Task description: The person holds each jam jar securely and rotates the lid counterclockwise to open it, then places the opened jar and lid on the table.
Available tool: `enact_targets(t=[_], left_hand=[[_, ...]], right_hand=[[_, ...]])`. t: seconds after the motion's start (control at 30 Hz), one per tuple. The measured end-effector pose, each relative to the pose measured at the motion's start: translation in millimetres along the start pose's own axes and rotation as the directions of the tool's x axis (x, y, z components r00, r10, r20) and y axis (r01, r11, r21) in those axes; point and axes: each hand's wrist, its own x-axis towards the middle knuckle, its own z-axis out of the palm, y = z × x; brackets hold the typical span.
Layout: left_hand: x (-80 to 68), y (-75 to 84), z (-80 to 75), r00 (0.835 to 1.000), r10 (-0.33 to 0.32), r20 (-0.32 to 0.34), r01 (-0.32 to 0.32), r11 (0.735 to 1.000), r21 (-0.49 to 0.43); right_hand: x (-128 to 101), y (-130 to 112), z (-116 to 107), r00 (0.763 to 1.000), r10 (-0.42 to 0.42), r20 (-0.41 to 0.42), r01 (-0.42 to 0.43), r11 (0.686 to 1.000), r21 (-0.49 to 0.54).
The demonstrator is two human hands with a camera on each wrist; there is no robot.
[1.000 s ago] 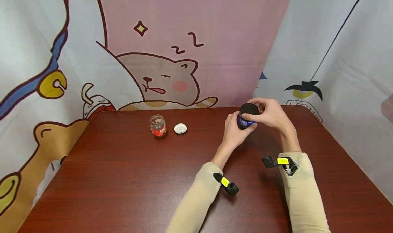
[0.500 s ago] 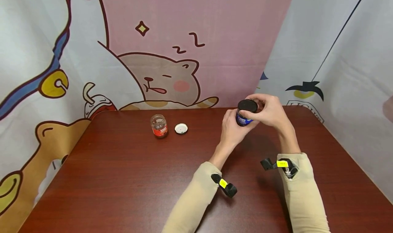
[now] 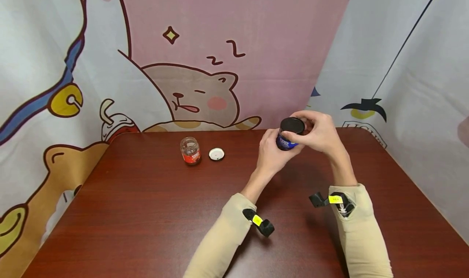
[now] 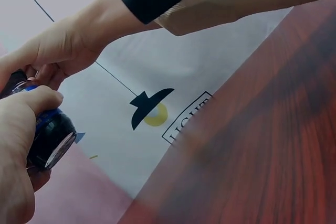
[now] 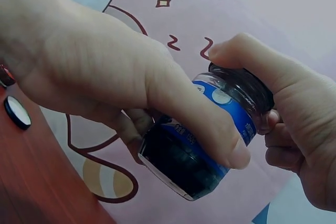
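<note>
My left hand grips a small glass jar with a blue label round its body, thumb across the label in the right wrist view. Dark contents fill the lower part of the jar. On top is a black lid, which the thumb and fingers of my right hand hold at its edge. In the head view the jar is held up over the back right of the table, tilted. The left wrist view shows the base of the jar below my left thumb.
At the back of the brown table stands a glass jar with a red label, its top uncovered. A lid lies beside it, white inside facing up. A printed cloth hangs behind the table.
Both hands have shifted a little to the left together with the blue-labelled jar. My right hand keeps its hold on the black lid. The red-labelled jar and loose lid stay put.
</note>
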Motion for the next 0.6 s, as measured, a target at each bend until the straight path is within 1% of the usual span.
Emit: enact_targets(t=[0.13,0.4,0.5,0.6], left_hand=[[-0.8,-0.1,-7.5,1.000,0.003,0.009,-0.003,1.000,-0.021],[-9.0,-2.1,-19.4,0.998,-0.038,0.049,0.041,0.998,-0.054],[-11.0,-3.8,-25.0,0.999,-0.032,0.044,0.034,0.998,-0.051],[-11.5,-5.2,-31.0,1.000,-0.004,0.028,0.006,0.999,-0.046]], right_hand=[[1.7,-6.2,2.2,1.000,-0.019,-0.003,0.019,1.000,0.005],[3.2,-14.2,9.3,0.997,-0.071,0.017,0.071,0.997,0.000],[3.2,-17.9,12.9,0.996,-0.085,0.021,0.085,0.996,0.002],[3.7,-23.1,16.6,0.995,-0.102,0.016,0.102,0.995,0.001]])
